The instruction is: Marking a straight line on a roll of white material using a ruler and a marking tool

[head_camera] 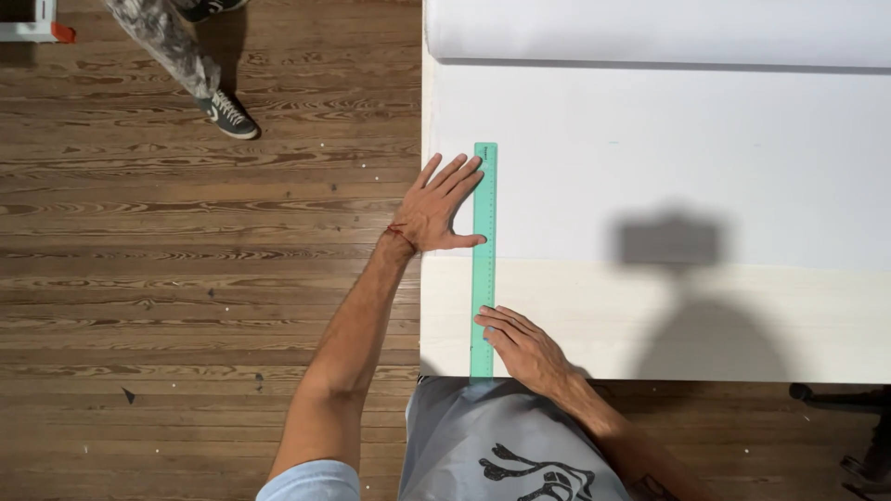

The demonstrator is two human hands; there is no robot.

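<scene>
A long green ruler [484, 213] lies lengthwise on a white sheet [668, 167] spread over a pale table [650, 325]. My left hand [438, 209] rests flat on the sheet beside the ruler's upper half, fingers spread, thumb and fingertips touching the ruler's left edge. My right hand [522, 345] presses down on the ruler's lower end near the table's front edge, fingers curled over it. Neither hand grips anything.
The sheet's roll [650, 32] lies across the table's far side. Wooden floor [186, 278] lies to the left, where another person's leg and grey shoe [227, 116] stand. A dark stand base [854, 436] sits at the lower right.
</scene>
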